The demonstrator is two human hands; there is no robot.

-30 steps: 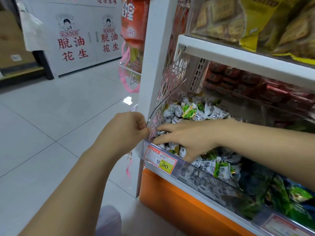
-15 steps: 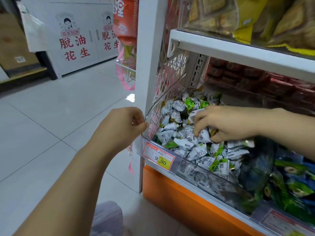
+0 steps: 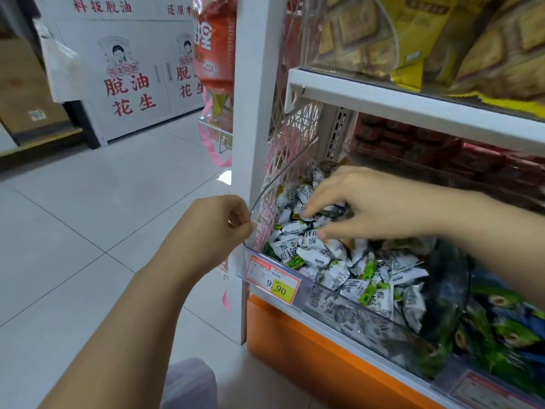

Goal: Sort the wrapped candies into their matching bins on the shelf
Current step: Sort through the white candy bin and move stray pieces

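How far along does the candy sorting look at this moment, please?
Done: the left bin holds mostly white candies, and green candies fill the next one. In hand: the left hand pinches the clear panel; the right hand has its fingers among the white candies, grip unclear. Left: any strays, though none plainly shows.

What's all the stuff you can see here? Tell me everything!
white candies: many, white with green and black print, left clear bin
green candies: many, green and blue, next compartment to the right
clear bin: one, see-through, bottom shelf
clear side panel: one, see-through, bin's left end
price tag: one, red and yellow, bin front, reads 9.90
red packets: many, red, behind the bins
snack bags: several, yellow, top shelf
hanging bag: one, orange-red, beside the shelf post
left hand: one, pinches the clear side panel's edge
right hand: one, fingers down among the white candies
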